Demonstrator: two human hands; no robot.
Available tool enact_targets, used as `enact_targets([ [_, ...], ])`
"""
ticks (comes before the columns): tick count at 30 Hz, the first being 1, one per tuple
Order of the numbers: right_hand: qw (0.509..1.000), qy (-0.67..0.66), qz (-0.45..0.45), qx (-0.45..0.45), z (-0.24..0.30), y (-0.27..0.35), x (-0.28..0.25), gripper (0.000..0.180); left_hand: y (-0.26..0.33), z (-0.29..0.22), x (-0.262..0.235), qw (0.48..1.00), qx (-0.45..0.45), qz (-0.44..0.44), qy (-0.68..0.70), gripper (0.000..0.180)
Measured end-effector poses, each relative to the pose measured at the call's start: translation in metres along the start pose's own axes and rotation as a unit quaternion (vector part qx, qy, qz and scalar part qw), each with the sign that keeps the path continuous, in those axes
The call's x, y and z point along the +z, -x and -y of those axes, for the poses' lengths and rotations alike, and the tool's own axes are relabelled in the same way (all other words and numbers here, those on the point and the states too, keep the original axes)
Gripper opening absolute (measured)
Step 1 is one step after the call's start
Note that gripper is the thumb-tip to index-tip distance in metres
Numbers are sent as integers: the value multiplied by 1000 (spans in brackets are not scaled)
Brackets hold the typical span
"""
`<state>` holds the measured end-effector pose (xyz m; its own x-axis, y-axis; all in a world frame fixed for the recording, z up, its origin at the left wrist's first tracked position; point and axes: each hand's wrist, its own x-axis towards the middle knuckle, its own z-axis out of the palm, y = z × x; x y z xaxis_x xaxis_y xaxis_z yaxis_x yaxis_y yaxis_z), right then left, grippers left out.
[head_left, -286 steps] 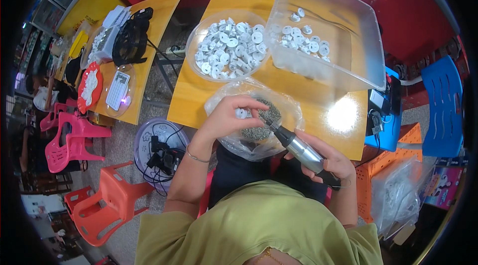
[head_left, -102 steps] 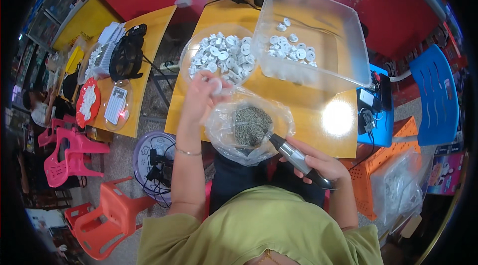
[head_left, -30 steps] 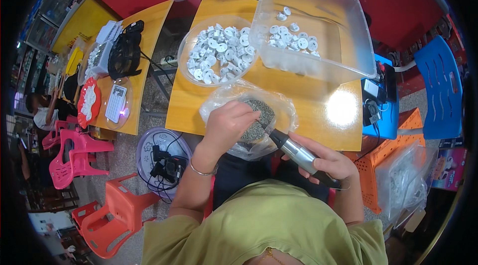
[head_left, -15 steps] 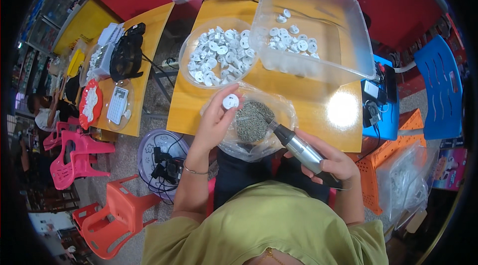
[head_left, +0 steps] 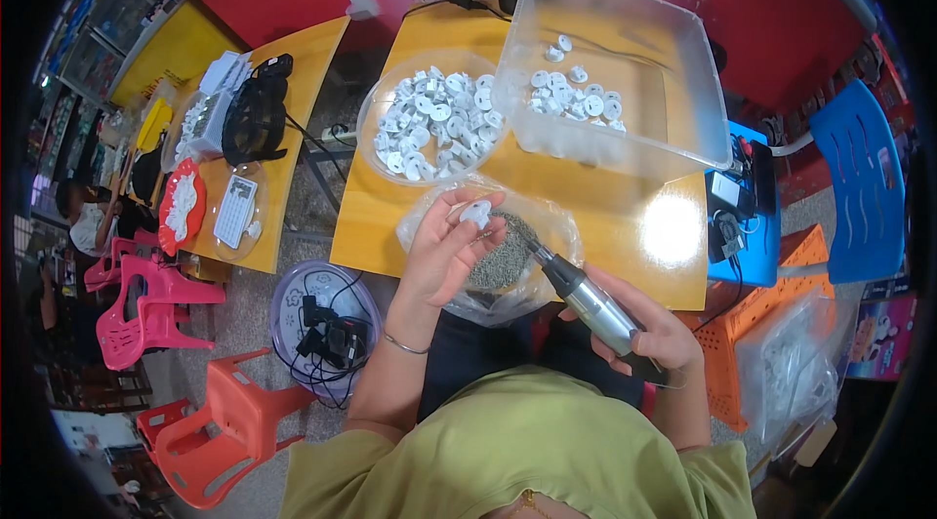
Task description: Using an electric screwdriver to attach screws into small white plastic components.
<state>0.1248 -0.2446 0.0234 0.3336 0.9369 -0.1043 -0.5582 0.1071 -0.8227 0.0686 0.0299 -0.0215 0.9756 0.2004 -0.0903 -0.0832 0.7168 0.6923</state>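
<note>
My left hand (head_left: 441, 256) is raised over the near edge of the yellow table (head_left: 381, 217), and its fingers are pinched narrowly around a small white part (head_left: 476, 215), thumb on one side and fingertips on the other. The part sits just above the rim of a clear plastic bag (head_left: 547, 270) that is open in front of me and holds a heap of small dark screws (head_left: 500, 251).

My right hand (head_left: 644, 334) is wrapped tightly around a silver and black electric screwdriver (head_left: 593, 309), the fingers closed fully over its grip. The tool slants up and to the left, and its thin tip (head_left: 522, 241) points at the white part, ending just beside it; I cannot tell whether tip and part touch.

Further back on the table, a round clear bowl (head_left: 376, 109) is heaped with many more white parts of the same kind. To its right, touching it or nearly so, stands a large clear plastic tub (head_left: 673, 129) with a smaller scatter of white parts lying on its bottom.

Left of the table, on the floor, a round clear lid (head_left: 293, 290) holds tangled black cables, and red and pink plastic chairs (head_left: 210, 431) stand near it. On my right are a blue chair (head_left: 864, 197) and an orange crate (head_left: 727, 363).
</note>
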Motion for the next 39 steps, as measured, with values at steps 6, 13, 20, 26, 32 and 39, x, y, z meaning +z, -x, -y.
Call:
enact_targets([
  [6, 1000, -3, 4, -3, 1, 1, 3, 91, 1, 0, -13, 999, -9, 42, 11, 34],
  [13, 1000, -4, 11, -5, 1, 1, 2, 90, 1, 6, -16, 997, -23, 72, -2, 36],
  [20, 999, -7, -32, 17, -1, 0, 7, 93, 0, 6, -16, 998, -24, 44, 22, 33],
  [26, 997, 7, -62, 46, 0, -4, 10, 91, -2, 3, -15, 998, -7, 59, 4, 32],
  [32, 1000, 11, -12, 19, -3, -5, 4, 79, -4, 4, -14, 999, -5, 7, -41, 24],
  [39, 997, 6, -50, 59, -4, -8, 7, 90, -5, 3, -15, 999, -10, 17, -40, 23],
])
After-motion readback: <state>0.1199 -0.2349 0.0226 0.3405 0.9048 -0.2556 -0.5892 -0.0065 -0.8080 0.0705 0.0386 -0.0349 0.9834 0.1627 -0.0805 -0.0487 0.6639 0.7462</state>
